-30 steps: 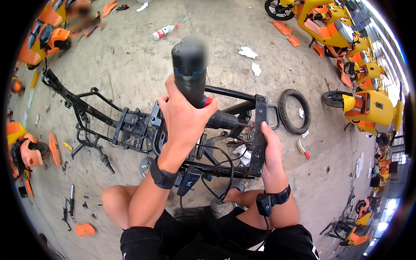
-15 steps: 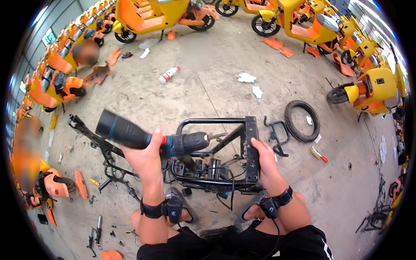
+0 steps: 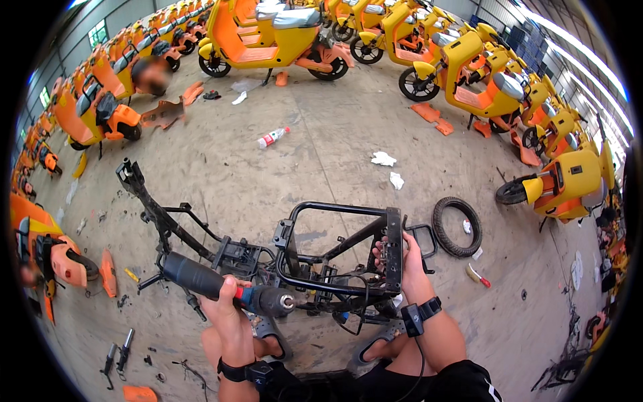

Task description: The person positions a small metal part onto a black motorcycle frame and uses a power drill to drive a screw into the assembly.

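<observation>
In front of my knees stands a bare black scooter frame, its tubes and wiring exposed. My right hand is closed round the flat end plate at the frame's right, fingertips showing on the inner side. On the left, my left hand grips a black and blue cordless drill. The drill's silver nose points right and toward me, over the near side of the frame. Whether it touches the frame, I cannot tell.
A loose tyre and a red-handled tool lie right of the frame. Beyond it are a bottle and white scraps. Yellow scooters stand in rows. Two metal rods lie at lower left.
The drill has come down and nearer to me, its nose turned from the frame's opening toward me. My right hand's fingers now wrap through behind the end plate. The view has tilted up.
</observation>
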{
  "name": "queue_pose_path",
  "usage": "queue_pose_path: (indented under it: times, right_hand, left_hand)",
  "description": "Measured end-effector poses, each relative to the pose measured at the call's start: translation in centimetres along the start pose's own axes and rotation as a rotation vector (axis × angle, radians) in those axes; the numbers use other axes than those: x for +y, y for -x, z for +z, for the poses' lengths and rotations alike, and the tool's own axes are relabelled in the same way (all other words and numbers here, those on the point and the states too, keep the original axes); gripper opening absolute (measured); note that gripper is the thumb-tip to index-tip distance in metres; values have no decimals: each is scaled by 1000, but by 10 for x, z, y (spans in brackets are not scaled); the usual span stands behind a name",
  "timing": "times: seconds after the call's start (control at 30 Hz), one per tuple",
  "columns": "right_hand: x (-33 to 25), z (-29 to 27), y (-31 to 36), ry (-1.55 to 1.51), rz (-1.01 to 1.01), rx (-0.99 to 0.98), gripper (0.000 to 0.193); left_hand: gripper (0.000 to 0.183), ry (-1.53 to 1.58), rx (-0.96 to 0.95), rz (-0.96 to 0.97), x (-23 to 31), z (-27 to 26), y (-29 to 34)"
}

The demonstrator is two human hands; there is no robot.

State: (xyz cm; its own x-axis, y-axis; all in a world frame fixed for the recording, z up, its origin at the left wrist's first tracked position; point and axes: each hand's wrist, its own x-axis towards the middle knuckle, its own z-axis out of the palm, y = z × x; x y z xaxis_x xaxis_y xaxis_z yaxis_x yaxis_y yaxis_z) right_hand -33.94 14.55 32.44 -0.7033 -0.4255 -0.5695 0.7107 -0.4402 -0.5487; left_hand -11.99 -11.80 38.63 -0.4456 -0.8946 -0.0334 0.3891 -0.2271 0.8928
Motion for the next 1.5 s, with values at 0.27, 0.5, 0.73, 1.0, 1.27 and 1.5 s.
queue_pose_path:
  times: [0.27, 0.5, 0.73, 1.0, 1.27, 1.5]
  right_hand:
    - [0, -13, 3, 55, -100, 97, 52]
    - [3, 11, 79, 453, -1400, 343, 18]
    - [115, 135, 120, 1414, -1122, -634, 77]
    - [136, 129, 111, 1342, -1070, -595, 67]
    - [147, 121, 98, 1153, -882, -638, 64]
    - [140, 116, 98, 1157, -697, -659, 59]
  left_hand:
    - [33, 142, 43, -249, -4, -18, 3]
    - [34, 595, -61, -653, -16, -34, -7]
    - [53, 761, -446, -796, -27, -31, 3]
    - [42, 637, -432, -718, -27, -27, 7]
    - [30, 542, -326, -760, -24, -29, 9]
    - [29, 404, -329, -730, -23, -25, 12]
